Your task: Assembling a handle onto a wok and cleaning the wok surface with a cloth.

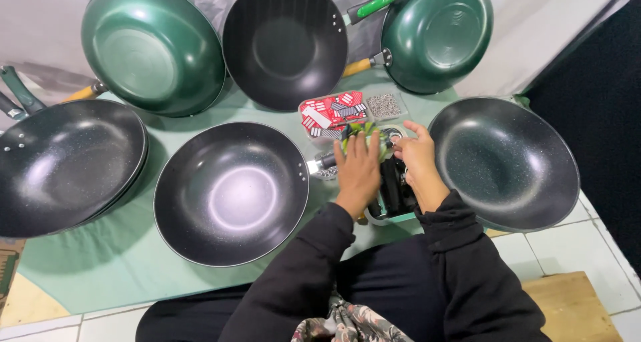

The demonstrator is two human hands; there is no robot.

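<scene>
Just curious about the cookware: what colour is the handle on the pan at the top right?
Bright green handle, on the dark green pan; head view.

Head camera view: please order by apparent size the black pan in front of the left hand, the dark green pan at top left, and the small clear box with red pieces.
1. Black pan, though nearer the camera.
2. Dark green pan, slightly smaller.
3. Clear box, clearly smallest.

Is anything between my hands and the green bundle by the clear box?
Nothing visible. The left hand already lies on the green bundle, and the right hand sits beside it. The clear box lies just beyond, and the black pans stand off to the sides.
</scene>
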